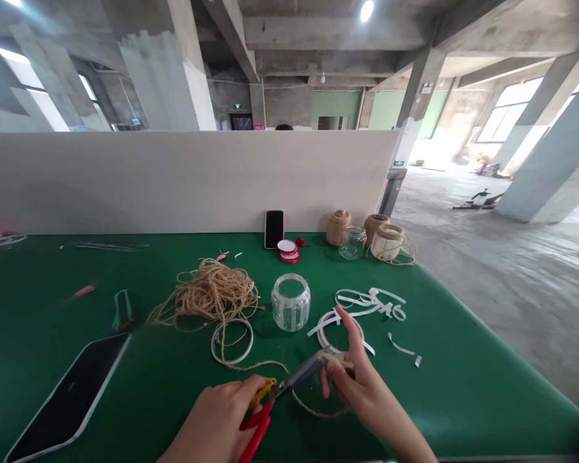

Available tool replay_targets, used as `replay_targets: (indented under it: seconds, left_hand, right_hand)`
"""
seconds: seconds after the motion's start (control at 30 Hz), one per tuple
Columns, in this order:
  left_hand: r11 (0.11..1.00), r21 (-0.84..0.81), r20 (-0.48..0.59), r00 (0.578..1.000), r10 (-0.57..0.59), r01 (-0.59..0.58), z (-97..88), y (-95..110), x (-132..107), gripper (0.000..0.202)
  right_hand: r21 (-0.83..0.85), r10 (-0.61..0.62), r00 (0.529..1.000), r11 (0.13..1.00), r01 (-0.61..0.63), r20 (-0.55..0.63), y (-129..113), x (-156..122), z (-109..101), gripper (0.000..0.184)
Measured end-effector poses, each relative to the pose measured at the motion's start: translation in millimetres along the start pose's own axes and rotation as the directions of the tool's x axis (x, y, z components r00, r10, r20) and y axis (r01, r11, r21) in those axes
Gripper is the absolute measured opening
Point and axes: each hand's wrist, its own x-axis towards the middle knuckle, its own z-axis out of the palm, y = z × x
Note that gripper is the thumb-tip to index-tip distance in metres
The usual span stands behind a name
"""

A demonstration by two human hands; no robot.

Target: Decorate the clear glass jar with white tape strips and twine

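My left hand (222,415) grips the red and yellow handles of a pair of scissors (289,386), whose grey blades point right toward a strand of jute twine (335,360). My right hand (354,379) pinches that twine at the blade tips, its index finger raised. The twine trails back over the green table (463,386) to a loose tangle of jute (210,292). A clear glass jar (291,302) stands just beyond the hands. A roll of tape (231,341) lies left of it.
White paper strips (371,302) lie right of the jar. Twine-wrapped jars (388,241), a bare jar (352,242) and red-white lids (288,251) stand by the white partition (174,180), a phone (274,228) leaning on it. A tablet (70,395) lies front left.
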Motion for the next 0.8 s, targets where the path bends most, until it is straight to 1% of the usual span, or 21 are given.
replay_targets:
  seconds: [0.1,0.23,0.33,0.4,0.5,0.57,0.67,0.73,0.8]
  left_hand:
    - [0.999,-0.034,0.010,1.000,0.010,-0.010,-1.0,0,0,0.037]
    - [0.999,-0.046,0.013,1.000,-0.005,0.006,-2.3,1,-1,0.031]
    - [0.998,-0.050,0.021,0.999,0.026,-0.025,-1.7,1,1,0.027]
    - [0.998,-0.043,0.016,0.999,0.047,-0.046,-1.5,1,5,0.026]
    - [0.996,-0.014,0.002,0.997,0.083,-0.083,-2.4,9,13,0.022]
    - [0.992,0.028,0.002,0.992,0.125,-0.125,-3.4,18,21,0.019]
    - [0.975,0.158,-0.004,0.988,0.157,-0.155,-3.4,32,36,0.013]
    - [0.961,0.222,-0.023,0.984,0.177,-0.168,-1.9,39,45,0.010]
    - [0.953,0.249,-0.047,0.981,0.189,-0.172,-0.2,42,51,0.007]
  right_hand:
    - [0.010,0.002,1.000,1.000,-0.001,-0.004,1,1,1,0.072]
    - [0.031,-0.007,1.000,1.000,0.007,-0.011,4,3,1,0.072]
    - [0.037,-0.030,0.999,0.999,0.031,-0.029,10,4,0,0.070]
    - [0.053,-0.038,0.997,0.998,0.042,-0.064,16,5,1,0.070]
    - [0.101,-0.021,0.983,0.994,0.040,-0.184,24,5,3,0.073]
    - [0.152,0.005,0.950,0.987,0.045,-0.313,30,4,6,0.074]
    - [0.245,0.037,0.863,0.964,0.101,-0.504,37,1,11,0.073]
    - [0.298,0.048,0.815,0.942,0.156,-0.578,40,-1,15,0.071]
    - [0.328,0.050,0.788,0.924,0.197,-0.614,42,-3,18,0.068]
